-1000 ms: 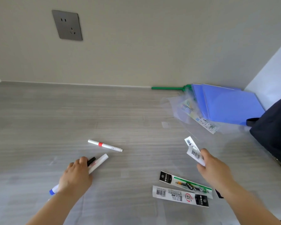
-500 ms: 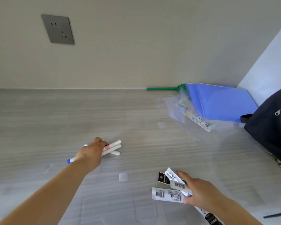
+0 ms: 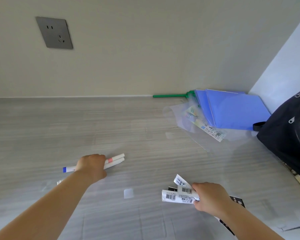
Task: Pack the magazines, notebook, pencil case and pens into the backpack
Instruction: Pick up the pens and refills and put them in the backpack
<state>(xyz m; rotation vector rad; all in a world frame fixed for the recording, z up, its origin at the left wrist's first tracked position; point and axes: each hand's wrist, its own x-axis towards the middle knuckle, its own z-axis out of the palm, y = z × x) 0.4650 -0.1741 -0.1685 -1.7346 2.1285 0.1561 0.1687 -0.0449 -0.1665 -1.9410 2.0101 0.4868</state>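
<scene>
White pens (image 3: 113, 161) sit gripped in the left hand (image 3: 92, 166) on the grey surface (image 3: 42, 129); right hand (image 3: 210, 198) clutches barcoded refill packets (image 3: 179, 194); dark backpack (image 3: 287, 135) far right.

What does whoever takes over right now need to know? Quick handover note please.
Left hand: closed on a bundle of white pens, at the desk surface.
Right hand: closed on several packaged pen refills.
Backpack: far right on the desk. Blue folders and clear sleeves lie beside it at the back, unpacked.
Done: loose pens and packs gathered.
Left: put both handfuls in the backpack, then the blue stack.
</scene>
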